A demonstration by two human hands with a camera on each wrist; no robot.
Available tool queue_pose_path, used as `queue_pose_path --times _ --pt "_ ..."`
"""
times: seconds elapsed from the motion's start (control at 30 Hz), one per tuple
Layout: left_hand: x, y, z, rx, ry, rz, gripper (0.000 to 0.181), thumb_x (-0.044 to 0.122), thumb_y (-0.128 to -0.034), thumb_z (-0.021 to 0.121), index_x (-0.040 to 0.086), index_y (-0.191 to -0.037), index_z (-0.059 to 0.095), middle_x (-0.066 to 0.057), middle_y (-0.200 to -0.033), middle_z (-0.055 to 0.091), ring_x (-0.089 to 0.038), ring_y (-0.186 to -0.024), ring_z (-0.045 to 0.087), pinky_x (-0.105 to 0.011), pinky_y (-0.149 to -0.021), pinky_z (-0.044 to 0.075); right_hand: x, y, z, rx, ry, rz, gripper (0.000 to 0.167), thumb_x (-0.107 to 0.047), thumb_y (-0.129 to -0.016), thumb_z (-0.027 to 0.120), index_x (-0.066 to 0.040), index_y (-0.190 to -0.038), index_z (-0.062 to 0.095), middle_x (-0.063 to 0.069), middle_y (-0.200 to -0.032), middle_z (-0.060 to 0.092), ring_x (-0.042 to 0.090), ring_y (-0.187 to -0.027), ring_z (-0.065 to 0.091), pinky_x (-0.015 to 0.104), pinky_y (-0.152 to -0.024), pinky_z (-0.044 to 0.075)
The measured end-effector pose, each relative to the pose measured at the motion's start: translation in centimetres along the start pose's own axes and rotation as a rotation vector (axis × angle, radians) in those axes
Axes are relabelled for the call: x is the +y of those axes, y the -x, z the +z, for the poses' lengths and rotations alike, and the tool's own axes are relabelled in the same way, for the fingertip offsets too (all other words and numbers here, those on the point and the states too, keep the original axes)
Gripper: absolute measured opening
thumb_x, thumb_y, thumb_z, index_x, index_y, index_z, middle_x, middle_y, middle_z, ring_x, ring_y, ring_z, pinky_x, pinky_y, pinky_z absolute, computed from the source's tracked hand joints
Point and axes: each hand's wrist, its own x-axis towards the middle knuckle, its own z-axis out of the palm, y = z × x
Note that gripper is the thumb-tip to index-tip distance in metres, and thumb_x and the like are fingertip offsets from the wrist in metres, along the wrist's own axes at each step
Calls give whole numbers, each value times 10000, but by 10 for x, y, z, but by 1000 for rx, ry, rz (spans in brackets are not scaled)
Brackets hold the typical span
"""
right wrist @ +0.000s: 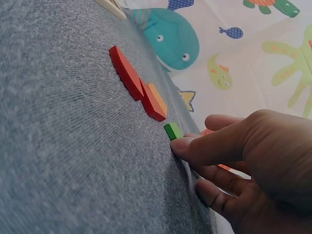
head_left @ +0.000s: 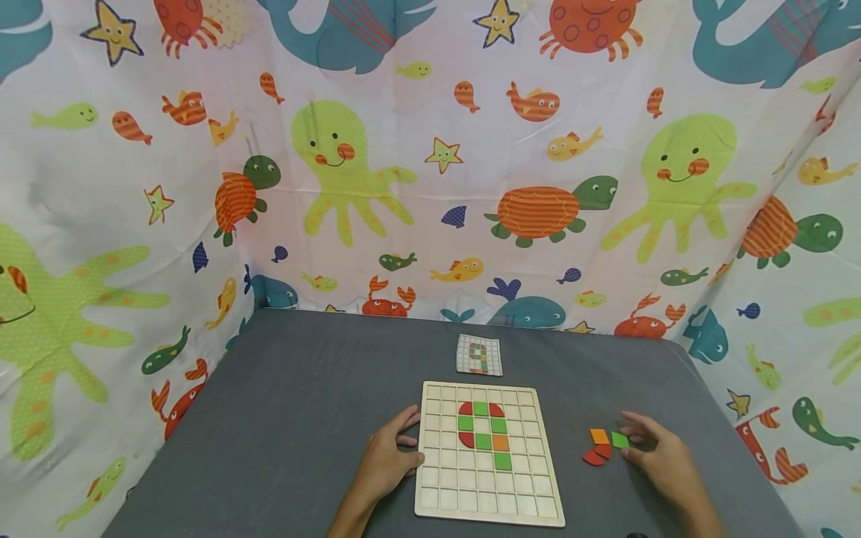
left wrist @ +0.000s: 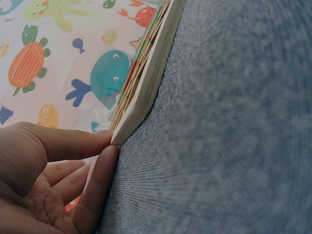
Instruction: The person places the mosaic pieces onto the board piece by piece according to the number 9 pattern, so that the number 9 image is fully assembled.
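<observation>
Head view: my left hand (head_left: 386, 457) grips the wooden grid board (head_left: 466, 499)'s left edge. Right of it, my right hand (head_left: 664, 462) pinches a green square tile (head_left: 619, 440), probably light, stiff, best held edgewise.

Can read a blocky 9 on the small white card (head_left: 479, 355), just beyond 12 o'clock of the wooden board (head_left: 467, 500); made up of coloured squares in a grid, too small to sort cell by cell. Can read a 9-like figure on the board too, off centre toward 12 o'clock: looped from red tiles (head_left: 466, 409), green tiles (head_left: 480, 409) and an orange tile (head_left: 501, 442) around one bare cell (head_left: 482, 425), tailing off at 5 o'clock in a single green.
</observation>
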Motion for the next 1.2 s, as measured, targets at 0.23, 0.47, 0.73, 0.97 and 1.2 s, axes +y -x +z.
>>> queue_pose_path --times 0.23,0.47,0.73,0.97,1.2 --pt "0 0 0 -1 0 -4 847 -116 -767 761 61 -1560 524 -124 -1495 631 -268 -1057 654 -329 -584 606 -1 1 -2 14 22 0 620 30 -862 830 38 -1435 593 192 -1125 759 314 -1011 708 572 -905 570" --pt "0 0 0 -2 0 0 849 -116 -765 759 59 -1561 522 -126 -1495 630 -261 -1047 654 -320 -579 603 -1 1 -2 32 39 -6 621 3 -859 847 38 -1427 598 183 -1103 766 267 -962 709 558 -890 577" --pt "1 0 -1 -10 4 2 844 -117 -777 762 55 -1565 515 -132 -1498 627 -255 -1039 650 -318 -582 600 -5 2 -2 24 45 -22 620 -55 -883 848 26 -1442 591 174 -1122 769 270 -970 716 591 -920 565" --pt "2 1 -1 -9 11 -5 845 -128 -776 760 56 -1564 516 -139 -1503 621 -265 -1048 649 -326 -585 606 -17 8 4 21 49 -79 618 -90 -874 863 14 -1428 611 142 -1118 774 249 -971 709 478 -856 606" --pt "3 0 -1 -15 18 0 845 -116 -785 761 59 -1572 507 -140 -1511 615 -261 -1058 647 -319 -590 606 -32 12 15 -4 13 -142 611 -88 -863 870 -1 -1417 627 102 -1117 773 179 -958 699 264 -754 593"
